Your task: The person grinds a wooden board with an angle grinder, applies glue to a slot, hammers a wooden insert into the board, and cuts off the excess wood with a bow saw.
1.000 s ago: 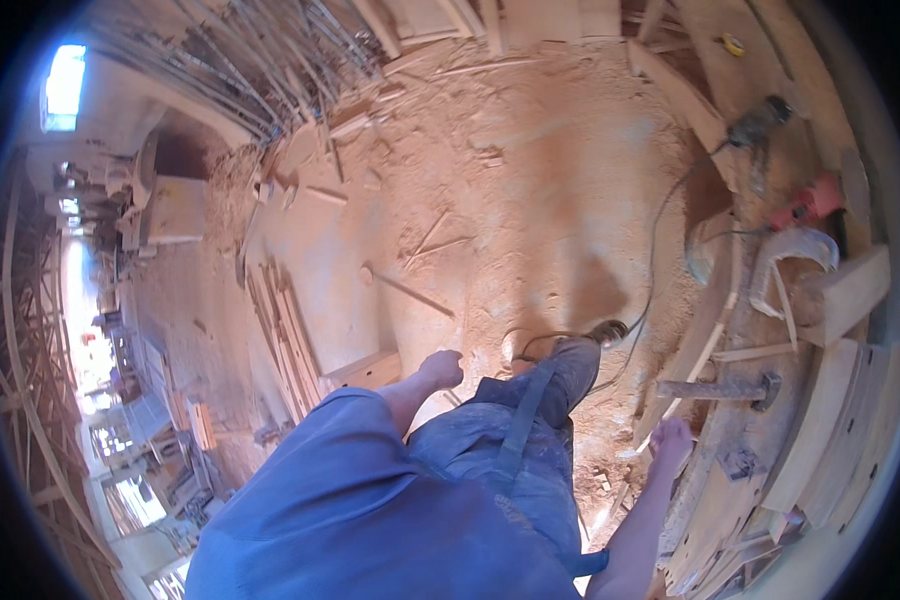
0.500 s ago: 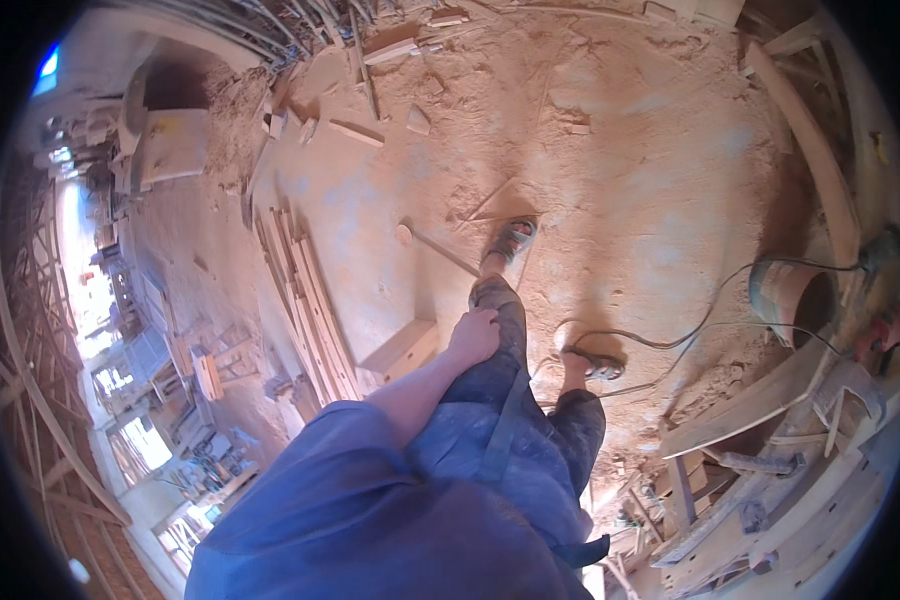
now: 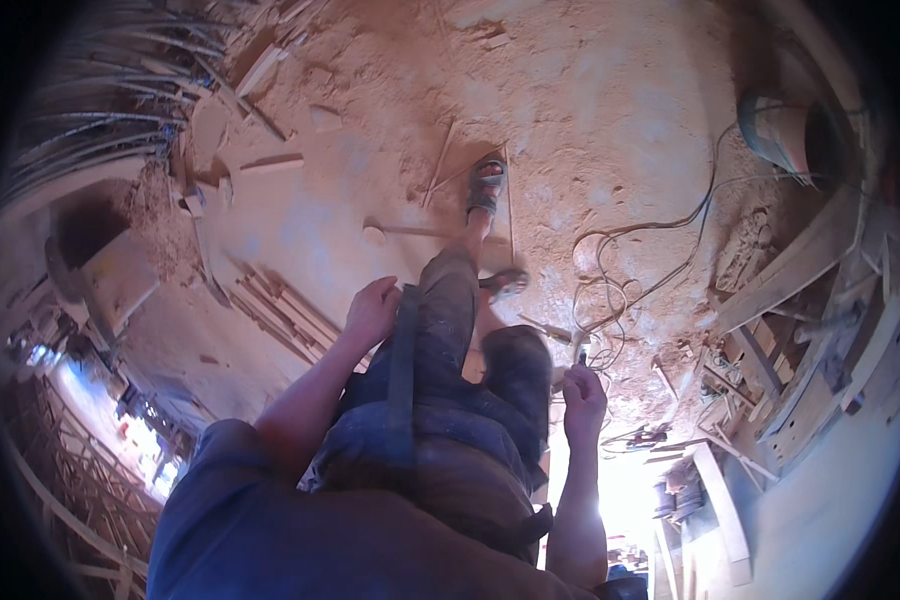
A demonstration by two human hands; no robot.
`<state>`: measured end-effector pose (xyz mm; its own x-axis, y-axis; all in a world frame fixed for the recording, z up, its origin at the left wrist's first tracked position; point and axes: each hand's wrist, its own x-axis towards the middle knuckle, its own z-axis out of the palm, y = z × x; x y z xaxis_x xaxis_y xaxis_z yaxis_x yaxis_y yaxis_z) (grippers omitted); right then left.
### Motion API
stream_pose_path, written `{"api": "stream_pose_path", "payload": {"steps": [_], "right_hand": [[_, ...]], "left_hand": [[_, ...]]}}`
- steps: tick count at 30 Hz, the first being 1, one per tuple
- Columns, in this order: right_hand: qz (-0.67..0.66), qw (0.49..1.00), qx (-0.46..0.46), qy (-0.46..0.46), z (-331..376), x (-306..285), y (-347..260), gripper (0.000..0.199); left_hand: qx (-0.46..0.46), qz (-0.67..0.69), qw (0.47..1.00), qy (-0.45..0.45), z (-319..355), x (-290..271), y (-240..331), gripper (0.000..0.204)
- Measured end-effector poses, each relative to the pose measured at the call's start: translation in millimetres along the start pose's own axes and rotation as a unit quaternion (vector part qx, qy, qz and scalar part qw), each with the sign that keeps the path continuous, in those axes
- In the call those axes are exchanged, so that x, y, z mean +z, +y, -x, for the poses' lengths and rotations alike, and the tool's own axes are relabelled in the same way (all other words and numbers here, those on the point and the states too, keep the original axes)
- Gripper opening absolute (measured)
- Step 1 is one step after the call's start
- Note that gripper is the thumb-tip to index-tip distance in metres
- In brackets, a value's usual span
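Observation:
My left hand (image 3: 374,312) hangs beside my left thigh, its fingers loosely curled, with nothing showing in them. Close to it, a dark strap (image 3: 402,365) runs down over my dusty trousers (image 3: 445,305). On the other side, my right hand (image 3: 583,395) is out by my right hip with the fingers closed. A small dark tip (image 3: 582,356) shows just above those fingers; whether I hold it cannot be made out. Beyond this hand, a tangle of thin cable (image 3: 610,290) lies on the dusty floor. One sandalled foot (image 3: 487,180) is well ahead of the other (image 3: 505,281).
Long wooden strips (image 3: 285,312) are stacked at the left. A stick with a round end (image 3: 374,235) lies near my front foot. Boards and timber (image 3: 800,265) crowd the right, near a drum-like container (image 3: 776,130). Wood offcuts (image 3: 272,163) lie scattered farther off.
My view has turned and moved, so the timber stacks have shifted in it. My left hand has come off my thigh to the side. My right hand has come into view.

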<state>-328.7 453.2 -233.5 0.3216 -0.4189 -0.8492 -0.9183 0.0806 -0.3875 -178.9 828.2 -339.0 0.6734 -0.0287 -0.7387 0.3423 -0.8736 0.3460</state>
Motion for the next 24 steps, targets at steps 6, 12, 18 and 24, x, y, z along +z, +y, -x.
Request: {"api": "stream_pose_path", "payload": {"steps": [6,12,18,24], "right_hand": [[-0.205,0.976,0.062,0.039,3.7,42.0,92.6,0.038],[-0.382,0.913,0.132,-0.048,-30.9,120.7,247.3,0.029],[-0.44,0.868,0.229,0.022,-93.1,231.6,248.2,0.02],[-0.5,0.834,0.231,0.032,-283.1,400.5,305.5,0.014]], "left_hand": [[0.012,0.091,0.996,0.01,38.1,-48.0,4.4,0.04],[0.211,-0.073,0.973,0.05,50.6,-69.8,10.1,0.032],[0.343,-0.238,0.907,-0.047,13.5,-55.1,-48.4,0.041],[0.302,-0.392,0.858,-0.137,-56.6,-44.4,-96.8,0.054]]}}
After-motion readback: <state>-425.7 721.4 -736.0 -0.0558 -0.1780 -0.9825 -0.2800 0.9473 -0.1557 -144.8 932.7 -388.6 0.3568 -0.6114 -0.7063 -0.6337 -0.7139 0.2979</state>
